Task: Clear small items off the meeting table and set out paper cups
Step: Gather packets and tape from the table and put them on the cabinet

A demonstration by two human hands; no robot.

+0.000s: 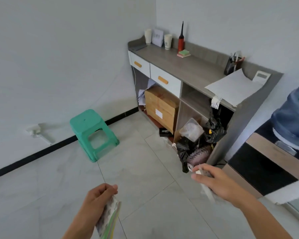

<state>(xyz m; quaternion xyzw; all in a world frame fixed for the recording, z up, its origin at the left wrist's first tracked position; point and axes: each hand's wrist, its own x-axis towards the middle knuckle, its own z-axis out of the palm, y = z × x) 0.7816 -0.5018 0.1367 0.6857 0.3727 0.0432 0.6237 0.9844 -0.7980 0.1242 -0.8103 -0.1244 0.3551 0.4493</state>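
My left hand point(98, 197) grips a thin stack of patterned and coloured paper pads point(108, 219), low in the middle of the view. My right hand point(214, 181) holds a pale, flat, ruler-like strip point(207, 190) and some small blurred item at its fingertips. Both hands are above the tiled floor, short of a grey side cabinet point(171, 64). On the cabinet's far left end stand two stacks of paper cups point(148, 36) point(167, 41).
The cabinet top also carries a red-and-black bottle point(181, 40), sticky notes point(184, 53), a pen holder point(232, 63) and white paper point(231, 88). Boxes and black bags fill its open shelves. A green stool point(91, 131) stands left; a water dispenser bottle point(295, 121) right.
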